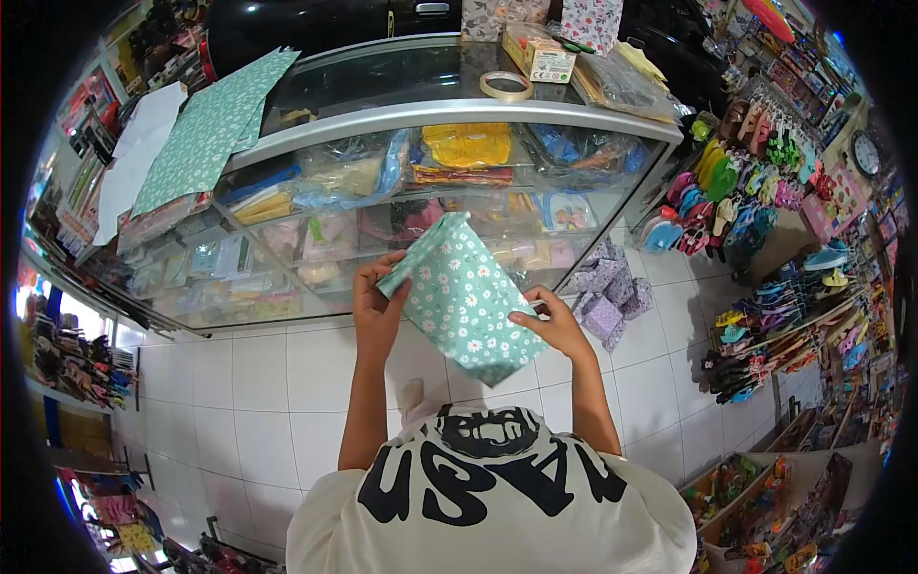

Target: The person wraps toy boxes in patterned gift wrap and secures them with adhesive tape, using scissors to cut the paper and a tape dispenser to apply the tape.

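Between my two hands is a green paper bag [469, 301] with white daisies, made of wrapping paper and held tilted above the floor. My left hand [380, 295] is closed on its upper left edge, with the fingers partly behind the paper. On the right side, my right hand [555, 327] pinches the lower edge, thumb on the printed face. The bag's far side and inside are hidden. Sheets of the same green daisy paper [215, 134] lie on the left part of the glass counter [382, 120], beside a white sheet [139, 153].
A roll of tape [506, 86], a small box [540, 53] and floral paper bags [590, 21] stand on the counter. Purple patterned paper packages [612, 297] sit on the tiled floor [258, 373] at right. Racks of sandals [727, 191] hang further right.
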The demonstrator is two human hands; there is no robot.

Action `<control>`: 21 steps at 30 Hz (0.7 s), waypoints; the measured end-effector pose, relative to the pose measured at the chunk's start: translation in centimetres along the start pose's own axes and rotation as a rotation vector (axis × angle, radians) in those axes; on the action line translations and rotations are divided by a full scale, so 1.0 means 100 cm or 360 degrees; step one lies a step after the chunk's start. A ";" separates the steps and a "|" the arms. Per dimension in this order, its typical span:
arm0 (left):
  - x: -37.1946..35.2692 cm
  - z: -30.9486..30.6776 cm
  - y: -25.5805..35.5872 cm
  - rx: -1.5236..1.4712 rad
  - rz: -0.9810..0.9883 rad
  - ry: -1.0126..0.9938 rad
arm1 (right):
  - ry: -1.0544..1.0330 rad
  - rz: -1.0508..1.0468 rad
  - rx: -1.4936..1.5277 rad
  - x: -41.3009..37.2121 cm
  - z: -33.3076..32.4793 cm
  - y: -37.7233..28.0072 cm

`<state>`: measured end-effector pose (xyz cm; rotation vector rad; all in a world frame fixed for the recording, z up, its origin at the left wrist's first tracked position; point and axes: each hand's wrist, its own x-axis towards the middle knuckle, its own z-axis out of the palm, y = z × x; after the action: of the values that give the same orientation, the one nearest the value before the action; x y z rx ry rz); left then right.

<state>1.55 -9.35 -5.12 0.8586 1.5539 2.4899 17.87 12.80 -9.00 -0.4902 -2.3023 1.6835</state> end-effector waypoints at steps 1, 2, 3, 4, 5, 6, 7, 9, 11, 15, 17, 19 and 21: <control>0.001 -0.001 0.003 0.0044 0.0020 -0.0138 | -0.0019 0.0005 -0.0006 0.000 -0.004 0.000; 0.001 -0.005 0.008 0.0089 0.0044 -0.0277 | -0.0037 0.0006 -0.0012 0.001 -0.008 -0.001; 0.000 -0.009 0.009 0.0131 0.0060 -0.0413 | -0.0057 0.0016 -0.0019 -0.001 -0.013 -0.002; -0.003 -0.013 0.009 0.0238 0.0031 -0.0425 | -0.0001 -0.0021 -0.0013 -0.004 -0.014 -0.004; -0.005 -0.016 0.006 0.0344 0.0007 -0.0436 | -0.0031 -0.0019 -0.0016 -0.005 -0.019 -0.007; -0.007 -0.017 0.003 0.0448 -0.0014 -0.0446 | -0.0061 -0.0020 -0.0020 -0.007 -0.025 -0.011; -0.010 -0.016 -0.001 0.0366 -0.0120 -0.0380 | -0.0091 -0.0018 -0.0025 -0.008 -0.032 -0.012; -0.018 -0.013 -0.004 0.0207 -0.0340 -0.0254 | -0.0195 0.0028 0.0107 -0.015 -0.040 -0.010; -0.023 -0.009 -0.004 0.0164 -0.0514 -0.0133 | -0.0212 -0.0010 0.0223 -0.020 -0.044 -0.020; -0.031 0.002 -0.011 0.0120 -0.0616 0.0074 | -0.0129 -0.0292 -0.0292 -0.032 -0.033 -0.039; -0.035 0.013 -0.008 0.0147 -0.0673 0.0064 | -0.0088 -0.0482 -0.0528 -0.030 -0.014 -0.046; -0.038 0.024 0.001 0.0111 -0.0708 0.0025 | -0.0037 -0.0557 -0.0734 -0.025 0.006 -0.054; -0.041 0.037 0.009 0.0005 -0.0711 -0.0031 | 0.0014 -0.0527 -0.0914 -0.013 0.021 -0.065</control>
<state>7.02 -8.29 -4.85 0.4663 1.5393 2.1520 17.46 8.57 -3.42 -0.1935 -2.6640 0.8614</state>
